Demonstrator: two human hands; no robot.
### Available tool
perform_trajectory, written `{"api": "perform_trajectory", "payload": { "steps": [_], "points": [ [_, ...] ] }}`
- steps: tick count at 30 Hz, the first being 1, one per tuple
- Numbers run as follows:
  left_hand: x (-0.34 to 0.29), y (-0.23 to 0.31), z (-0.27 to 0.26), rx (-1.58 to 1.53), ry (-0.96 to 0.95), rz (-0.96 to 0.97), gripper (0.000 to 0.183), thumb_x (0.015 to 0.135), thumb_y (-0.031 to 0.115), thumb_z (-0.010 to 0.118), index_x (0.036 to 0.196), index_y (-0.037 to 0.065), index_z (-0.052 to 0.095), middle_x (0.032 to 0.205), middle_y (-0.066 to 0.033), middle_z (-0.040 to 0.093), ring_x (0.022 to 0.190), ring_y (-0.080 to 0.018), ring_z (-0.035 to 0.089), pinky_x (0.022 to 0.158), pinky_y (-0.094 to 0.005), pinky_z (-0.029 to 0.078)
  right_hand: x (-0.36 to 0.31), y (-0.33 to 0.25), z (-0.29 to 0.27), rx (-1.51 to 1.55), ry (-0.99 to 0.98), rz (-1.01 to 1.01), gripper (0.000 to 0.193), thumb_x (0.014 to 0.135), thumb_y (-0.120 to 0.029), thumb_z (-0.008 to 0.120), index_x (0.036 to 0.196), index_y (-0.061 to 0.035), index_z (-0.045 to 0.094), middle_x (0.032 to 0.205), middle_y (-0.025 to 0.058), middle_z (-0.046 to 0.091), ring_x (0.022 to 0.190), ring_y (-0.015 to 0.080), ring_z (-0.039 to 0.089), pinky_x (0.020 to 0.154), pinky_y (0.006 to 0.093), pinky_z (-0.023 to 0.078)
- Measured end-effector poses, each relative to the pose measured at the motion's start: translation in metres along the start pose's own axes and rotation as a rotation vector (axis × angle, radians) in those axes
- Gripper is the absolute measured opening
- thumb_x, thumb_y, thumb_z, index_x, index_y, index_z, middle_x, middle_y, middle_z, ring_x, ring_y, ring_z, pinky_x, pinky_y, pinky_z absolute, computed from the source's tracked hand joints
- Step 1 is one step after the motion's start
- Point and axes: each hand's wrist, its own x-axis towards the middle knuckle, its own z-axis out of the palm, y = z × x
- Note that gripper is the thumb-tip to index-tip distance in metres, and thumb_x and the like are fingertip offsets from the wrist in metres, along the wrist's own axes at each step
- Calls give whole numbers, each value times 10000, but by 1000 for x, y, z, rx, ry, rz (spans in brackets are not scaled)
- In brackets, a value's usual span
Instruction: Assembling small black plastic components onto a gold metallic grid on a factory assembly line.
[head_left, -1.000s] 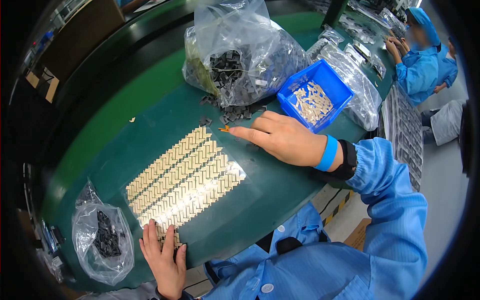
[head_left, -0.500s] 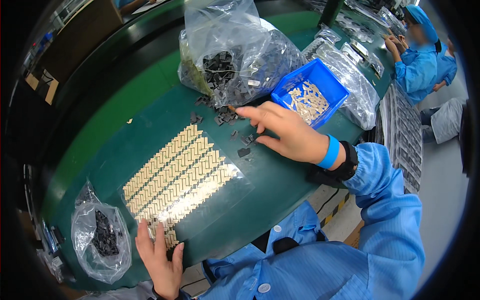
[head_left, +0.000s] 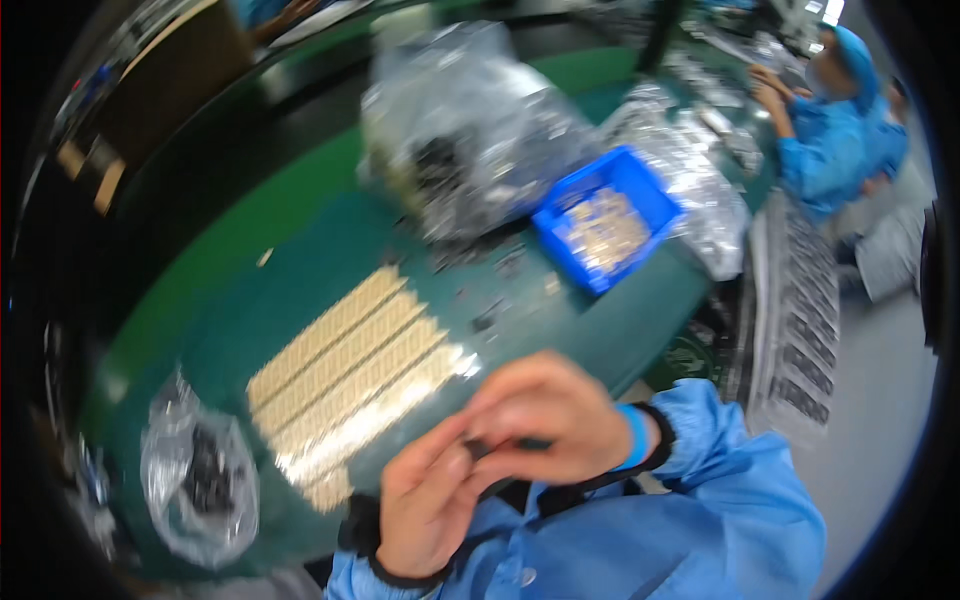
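My left hand (head_left: 428,500) and my right hand (head_left: 555,415) meet in front of my body, near the table's front edge. Between their fingertips is a small black piece (head_left: 477,449), blurred by motion and partly covered by the fingers. Another dark bit shows within the right hand's fingers, too smeared to name. Left of the hands lies a clear sheet set with rows of small pale gold pieces (head_left: 345,370). Loose black pieces (head_left: 487,318) are scattered on the table beyond the hands. A blue bin (head_left: 568,262) holds more small gold pieces.
A large clear bag (head_left: 500,130) of black pieces stands at the back; a smaller open bag (head_left: 165,500) of them sits at the left. Plastic-wrapped sheets (head_left: 715,215) lie right of the bin. A co-worker in blue (head_left: 830,150) works at the far right.
My right hand has come back from the loose black pieces to my body. My left hand has left the sheet's near corner and joined it, and both now hold a black piece.
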Motion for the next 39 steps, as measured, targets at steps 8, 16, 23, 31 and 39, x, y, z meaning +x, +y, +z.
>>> {"api": "perform_trajectory", "payload": {
  "steps": [8,16,23,31,39],
  "points": [
    [-12,11,-3,237,102,199,372,886,128,432,1213,-33,358,1195,-164,432,1096,-251,448,912,-316,394,15,-5,24,54,23,-179,349,814,-62,543,1146,29,485,1016,183,481,873,316,515,720,346,445],
    [-16,-4,-9,225,232,82,338,821,94,540,1088,-108,492,1023,-158,567,940,-219,546,823,-308,440,6,-15,27,322,-219,601,212,850,-157,508,982,2,552,782,63,598,743,142,568,679,249,456],
    [-15,-6,-26,-104,68,142,318,867,97,492,1152,-41,469,1050,-118,555,960,-160,534,846,-287,423,5,14,55,-201,87,-206,262,735,8,578,988,-51,548,885,153,564,725,261,562,692,371,465],
    [-44,20,-30,233,291,574,216,774,-71,544,988,-55,564,912,-172,595,781,-229,612,713,-309,500,18,0,74,739,172,342,363,710,69,599,1052,46,478,1067,164,449,926,192,517,820,316,426],
    [-42,10,-28,428,356,606,227,772,-78,549,999,-64,554,903,-193,590,754,-230,620,683,-284,513,12,1,78,1086,193,709,83,803,39,530,884,51,540,1061,126,454,841,150,526,738,276,460]
  ]
}}
